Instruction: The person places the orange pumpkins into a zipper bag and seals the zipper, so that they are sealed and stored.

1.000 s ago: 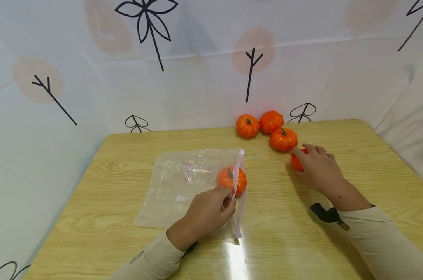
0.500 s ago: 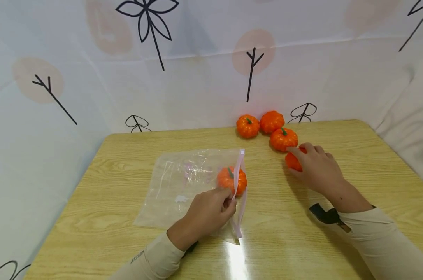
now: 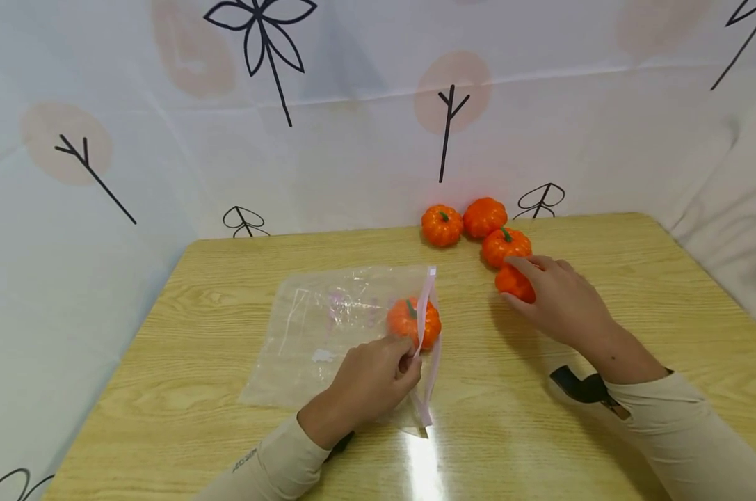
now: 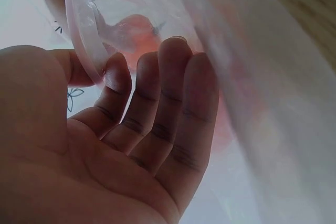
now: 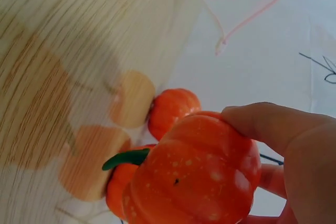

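My left hand (image 3: pixel 374 376) pinches the pink zip edge of a clear zip-lock bag (image 3: pixel 327 313) between thumb and forefinger, holding its mouth apart. Inside the bag, by the opening, sits an orange toy pumpkin (image 3: pixel 405 321) with a green stem. The left wrist view shows the pinched pink strip (image 4: pixel 79 35) close up. To the right, my right hand (image 3: pixel 562 303) grips another orange pumpkin (image 3: pixel 514 282), thumb on one side and fingers on the other. In the right wrist view the underside of this held pumpkin (image 5: pixel 199 174) faces the camera.
Beyond the right hand, three more pumpkins cluster at the table's back edge: one on the left (image 3: pixel 442 225), one behind (image 3: pixel 485 217), one in front (image 3: pixel 505 247). A white patterned cloth (image 3: pixel 365 139) hangs behind the wooden table (image 3: pixel 183 334).
My right hand has moved a little to the left, carrying the pumpkin toward the bag. The left hand and the bag have stayed in place.
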A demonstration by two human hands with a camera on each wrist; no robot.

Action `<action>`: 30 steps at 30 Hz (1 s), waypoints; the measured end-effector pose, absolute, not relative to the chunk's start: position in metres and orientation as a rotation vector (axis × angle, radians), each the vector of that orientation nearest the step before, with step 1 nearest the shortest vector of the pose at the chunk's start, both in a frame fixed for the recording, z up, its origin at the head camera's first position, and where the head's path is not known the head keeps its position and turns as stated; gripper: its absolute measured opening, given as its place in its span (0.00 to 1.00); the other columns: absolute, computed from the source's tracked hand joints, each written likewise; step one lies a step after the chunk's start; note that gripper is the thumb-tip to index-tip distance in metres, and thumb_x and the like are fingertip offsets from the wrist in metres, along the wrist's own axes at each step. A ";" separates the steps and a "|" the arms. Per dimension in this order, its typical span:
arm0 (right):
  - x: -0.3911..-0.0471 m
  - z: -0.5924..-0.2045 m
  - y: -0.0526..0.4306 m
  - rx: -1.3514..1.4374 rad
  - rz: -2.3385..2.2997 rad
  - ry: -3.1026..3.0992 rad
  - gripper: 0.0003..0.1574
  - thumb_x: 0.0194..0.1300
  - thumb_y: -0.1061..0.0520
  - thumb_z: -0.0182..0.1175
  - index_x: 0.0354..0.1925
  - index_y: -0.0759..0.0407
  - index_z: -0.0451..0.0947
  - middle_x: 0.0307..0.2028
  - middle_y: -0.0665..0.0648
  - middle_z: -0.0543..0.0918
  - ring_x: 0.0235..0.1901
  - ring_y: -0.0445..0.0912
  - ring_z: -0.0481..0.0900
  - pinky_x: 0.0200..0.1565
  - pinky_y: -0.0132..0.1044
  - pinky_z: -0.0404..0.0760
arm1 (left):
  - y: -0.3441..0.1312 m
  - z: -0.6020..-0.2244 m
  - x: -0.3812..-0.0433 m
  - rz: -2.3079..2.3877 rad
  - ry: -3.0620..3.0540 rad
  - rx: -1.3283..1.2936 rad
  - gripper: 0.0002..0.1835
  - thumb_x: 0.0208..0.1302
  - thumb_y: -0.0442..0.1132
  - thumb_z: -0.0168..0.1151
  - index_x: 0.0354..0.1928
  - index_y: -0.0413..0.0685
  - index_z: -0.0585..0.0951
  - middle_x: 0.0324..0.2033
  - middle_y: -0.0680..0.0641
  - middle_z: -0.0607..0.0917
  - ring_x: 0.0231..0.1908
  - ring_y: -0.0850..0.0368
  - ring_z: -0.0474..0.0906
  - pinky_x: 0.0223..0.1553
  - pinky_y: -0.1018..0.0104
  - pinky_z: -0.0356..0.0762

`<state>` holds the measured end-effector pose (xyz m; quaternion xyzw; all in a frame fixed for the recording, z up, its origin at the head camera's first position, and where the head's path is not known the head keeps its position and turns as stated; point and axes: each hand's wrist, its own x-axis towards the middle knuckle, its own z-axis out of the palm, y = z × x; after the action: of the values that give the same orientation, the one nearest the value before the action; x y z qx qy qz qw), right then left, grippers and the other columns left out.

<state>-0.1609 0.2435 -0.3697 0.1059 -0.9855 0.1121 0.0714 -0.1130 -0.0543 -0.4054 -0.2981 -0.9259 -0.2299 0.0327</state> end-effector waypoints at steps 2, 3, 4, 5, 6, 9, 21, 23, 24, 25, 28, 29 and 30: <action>-0.161 -0.369 0.242 0.312 0.369 -2.978 0.38 0.66 0.45 0.63 0.68 0.59 0.68 0.60 0.76 0.73 0.56 0.72 0.72 0.49 0.69 0.76 | -0.054 -0.406 -0.113 -0.707 -2.852 -0.919 0.13 0.67 0.42 0.56 0.23 0.56 0.70 0.19 0.60 0.67 0.19 0.68 0.60 0.19 0.75 0.56; -0.161 -0.368 0.242 0.310 0.385 -2.985 0.38 0.66 0.44 0.63 0.68 0.59 0.68 0.60 0.76 0.72 0.56 0.72 0.72 0.49 0.69 0.76 | -0.054 -0.406 -0.113 -0.705 -2.852 -0.919 0.13 0.67 0.42 0.56 0.23 0.56 0.70 0.19 0.60 0.67 0.19 0.68 0.60 0.20 0.75 0.56; -0.161 -0.368 0.242 0.306 0.402 -2.992 0.38 0.67 0.43 0.62 0.68 0.59 0.68 0.60 0.76 0.72 0.56 0.72 0.72 0.48 0.69 0.77 | -0.054 -0.406 -0.113 -0.702 -2.853 -0.920 0.13 0.67 0.42 0.56 0.23 0.56 0.70 0.19 0.60 0.67 0.19 0.68 0.60 0.19 0.75 0.56; -0.161 -0.367 0.241 0.305 0.422 -2.995 0.39 0.67 0.42 0.62 0.68 0.59 0.67 0.61 0.76 0.71 0.56 0.72 0.71 0.48 0.69 0.77 | -0.054 -0.406 -0.113 -0.700 -2.853 -0.920 0.13 0.67 0.43 0.56 0.23 0.56 0.70 0.19 0.60 0.67 0.19 0.68 0.60 0.20 0.75 0.56; -0.161 -0.367 0.241 0.305 0.441 -2.996 0.39 0.67 0.42 0.62 0.68 0.58 0.67 0.61 0.76 0.71 0.57 0.72 0.71 0.48 0.69 0.77 | -0.054 -0.406 -0.113 -0.698 -2.853 -0.920 0.13 0.67 0.43 0.56 0.23 0.56 0.70 0.19 0.60 0.67 0.19 0.68 0.60 0.20 0.75 0.56; -0.161 -0.366 0.241 0.314 0.495 -2.989 0.39 0.67 0.40 0.61 0.69 0.58 0.67 0.61 0.76 0.70 0.57 0.71 0.70 0.48 0.69 0.76 | -0.054 -0.405 -0.113 -0.691 -2.855 -0.916 0.13 0.67 0.43 0.56 0.23 0.56 0.70 0.19 0.60 0.67 0.19 0.68 0.60 0.20 0.75 0.56; -0.163 -0.366 0.241 0.318 0.786 -2.977 0.42 0.68 0.38 0.60 0.72 0.55 0.65 0.62 0.73 0.69 0.52 0.66 0.75 0.49 0.62 0.80 | -0.054 -0.406 -0.114 -0.691 -2.864 -0.915 0.12 0.67 0.42 0.56 0.23 0.57 0.70 0.19 0.60 0.68 0.19 0.68 0.61 0.20 0.74 0.57; -0.163 -0.366 0.241 0.327 0.826 -2.970 0.41 0.68 0.39 0.60 0.72 0.55 0.65 0.61 0.72 0.69 0.51 0.65 0.76 0.49 0.60 0.81 | -0.053 -0.406 -0.114 -0.691 -2.865 -0.914 0.13 0.67 0.43 0.56 0.23 0.57 0.70 0.19 0.60 0.68 0.19 0.68 0.61 0.20 0.74 0.57; -0.163 -0.366 0.241 0.332 0.845 -2.964 0.41 0.68 0.39 0.60 0.72 0.55 0.65 0.61 0.72 0.70 0.50 0.64 0.76 0.48 0.59 0.81 | -0.053 -0.406 -0.114 -0.691 -2.865 -0.913 0.13 0.67 0.43 0.56 0.23 0.57 0.70 0.19 0.60 0.68 0.19 0.68 0.61 0.20 0.74 0.57; -0.163 -0.366 0.241 0.338 0.858 -2.958 0.41 0.68 0.39 0.60 0.72 0.55 0.65 0.60 0.71 0.70 0.50 0.64 0.77 0.48 0.58 0.82 | -0.053 -0.406 -0.114 -0.689 -2.864 -0.912 0.13 0.67 0.43 0.56 0.23 0.57 0.70 0.19 0.60 0.68 0.19 0.68 0.61 0.20 0.74 0.57; -0.163 -0.366 0.240 0.352 0.890 -2.941 0.40 0.68 0.39 0.60 0.70 0.56 0.67 0.59 0.70 0.71 0.50 0.63 0.77 0.48 0.57 0.82 | -0.053 -0.406 -0.114 -0.686 -2.865 -0.907 0.13 0.67 0.43 0.56 0.23 0.57 0.69 0.19 0.60 0.67 0.19 0.68 0.60 0.20 0.74 0.56; -0.163 -0.367 0.240 0.358 0.899 -2.935 0.39 0.68 0.39 0.60 0.70 0.56 0.68 0.59 0.69 0.71 0.51 0.63 0.77 0.48 0.57 0.82 | -0.053 -0.406 -0.114 -0.687 -2.867 -0.904 0.13 0.67 0.43 0.56 0.23 0.57 0.69 0.19 0.60 0.67 0.19 0.68 0.60 0.20 0.74 0.56; -0.163 -0.367 0.239 0.363 0.909 -2.929 0.39 0.68 0.39 0.61 0.69 0.56 0.68 0.58 0.69 0.71 0.51 0.63 0.77 0.48 0.57 0.82 | -0.053 -0.407 -0.113 -0.688 -2.867 -0.904 0.13 0.66 0.43 0.56 0.23 0.57 0.70 0.19 0.60 0.67 0.19 0.68 0.60 0.20 0.74 0.56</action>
<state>-0.1634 0.2392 -0.3673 0.1174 -0.9481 0.2942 0.0268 -0.1135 -0.0534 -0.4066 -0.2932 -0.9293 -0.2229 0.0288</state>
